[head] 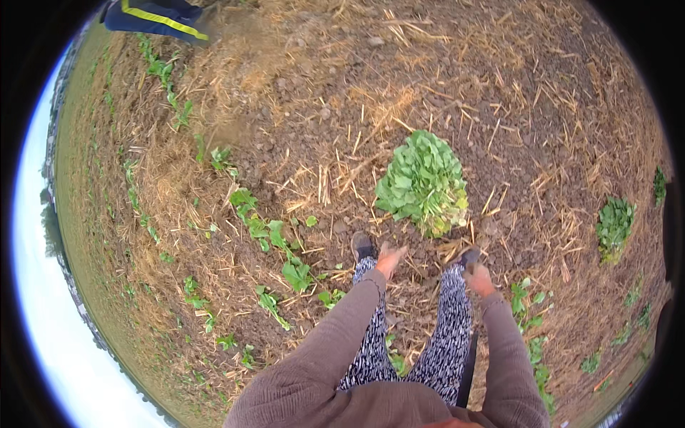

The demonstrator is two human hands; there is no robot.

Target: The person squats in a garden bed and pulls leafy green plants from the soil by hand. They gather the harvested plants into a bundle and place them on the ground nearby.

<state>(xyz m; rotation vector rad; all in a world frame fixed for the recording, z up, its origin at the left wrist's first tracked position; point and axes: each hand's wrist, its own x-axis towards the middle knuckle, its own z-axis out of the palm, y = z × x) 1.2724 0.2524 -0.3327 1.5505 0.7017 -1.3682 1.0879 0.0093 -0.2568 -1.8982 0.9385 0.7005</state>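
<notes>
A large bunch of leafy greens (423,182) lies on the soil in front of my feet, its paler, yellowing stems toward me. Below and left of it, near my left shoe (363,245), my left hand (392,260) is held with fingers apart and nothing in it. My right hand (479,279) hangs by my right shoe (470,257), below and right of the bunch; its fingers are blurred, and whether they are closed or hold something is not plain. Neither hand touches the bunch.
Dry straw litters the brown soil (332,134). A row of low leafy plants (275,232) runs along my left, with more plants (535,348) at my right. Another bunch of greens (614,224) lies far right. Part of a person in dark blue trousers (152,18) shows at the upper left.
</notes>
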